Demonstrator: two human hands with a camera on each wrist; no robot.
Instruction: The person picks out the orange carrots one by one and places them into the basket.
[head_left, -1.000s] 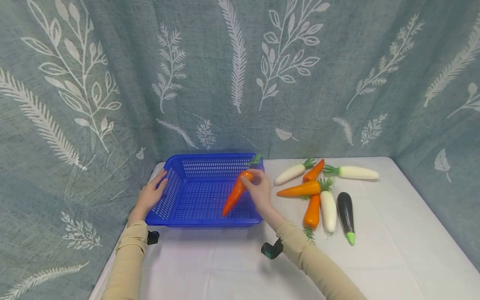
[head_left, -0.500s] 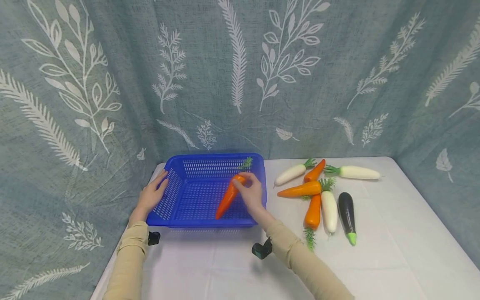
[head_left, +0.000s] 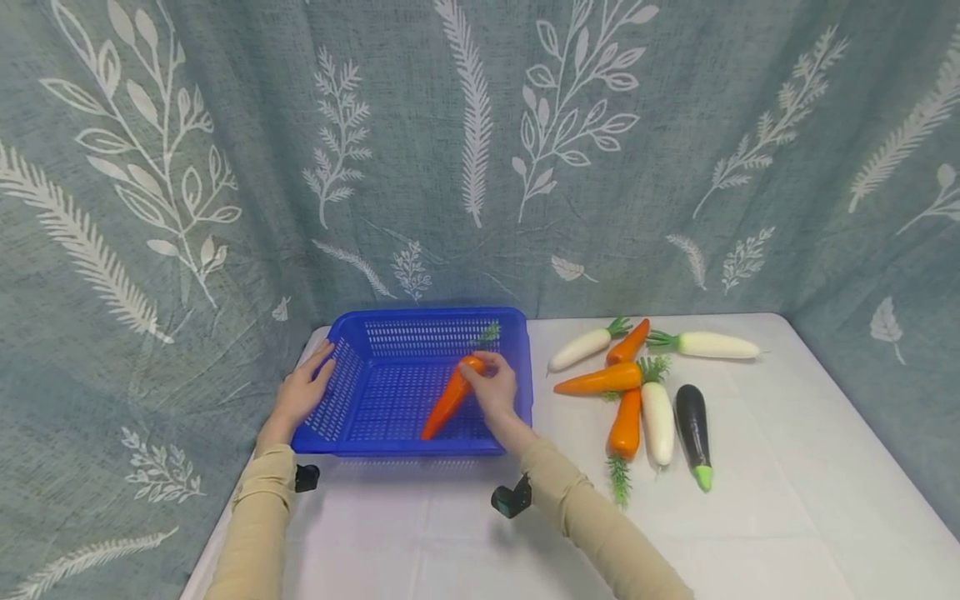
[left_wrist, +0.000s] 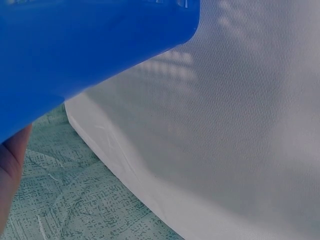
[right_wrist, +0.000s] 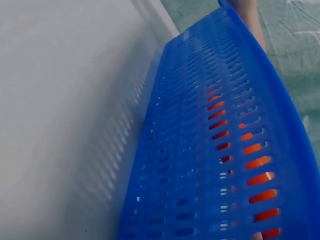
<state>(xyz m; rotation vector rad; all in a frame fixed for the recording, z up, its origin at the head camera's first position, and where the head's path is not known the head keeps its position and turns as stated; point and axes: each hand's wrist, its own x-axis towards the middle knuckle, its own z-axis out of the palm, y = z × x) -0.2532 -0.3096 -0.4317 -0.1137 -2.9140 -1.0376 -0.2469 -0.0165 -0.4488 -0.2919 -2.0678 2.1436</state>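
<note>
An orange carrot (head_left: 450, 402) with a green top is tilted inside the blue basket (head_left: 427, 448), its tip toward the near wall. My right hand (head_left: 493, 387) holds it near its leafy end, thumb and fingers at the thick part. Through the slots in the right wrist view, orange shows behind the basket wall (right_wrist: 195, 125). My left hand (head_left: 298, 393) rests on the basket's left rim, fingers stretched forward. In the left wrist view, part of that hand (left_wrist: 12, 160) shows beside the blue rim; the rest is out of frame.
Right of the basket lie an orange carrot (head_left: 600, 379) across other carrots, a white radish (head_left: 658, 423), a second radish (head_left: 581, 350), a third radish (head_left: 718, 345) and a dark eggplant (head_left: 693, 425). A patterned curtain (head_left: 420, 167) hangs behind the white table (head_left: 450, 533).
My right hand has moved left and slightly down into the basket with the carrot, whose tip has shifted toward the near wall. The left hand has stayed on the rim.
</note>
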